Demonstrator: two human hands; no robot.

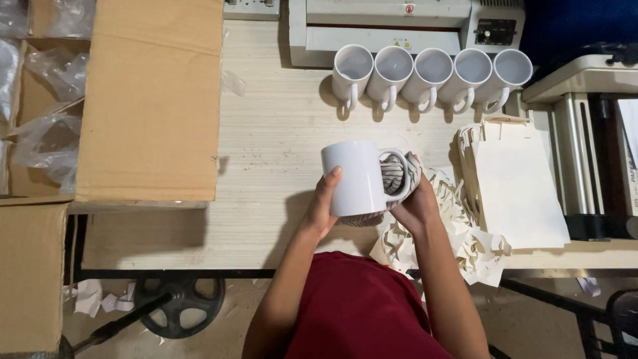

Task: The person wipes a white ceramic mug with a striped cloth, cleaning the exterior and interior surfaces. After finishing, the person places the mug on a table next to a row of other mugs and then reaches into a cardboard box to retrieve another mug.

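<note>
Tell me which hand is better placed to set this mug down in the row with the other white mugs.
Left, probably. The left hand grips the white mug around its body, so it alone carries it. The right hand is wrapped in a striped cloth pressed at the handle. The mug row lies straight ahead.

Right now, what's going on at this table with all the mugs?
A person in a red shirt holds a white mug above the table. The left hand steadies its side, while the right hand presses a striped cloth against the handle. Five more white mugs stand in a row at the back, in front of a grey machine. Paper bags and paper scraps lie on the right, and a cardboard box sits on the left.
</note>
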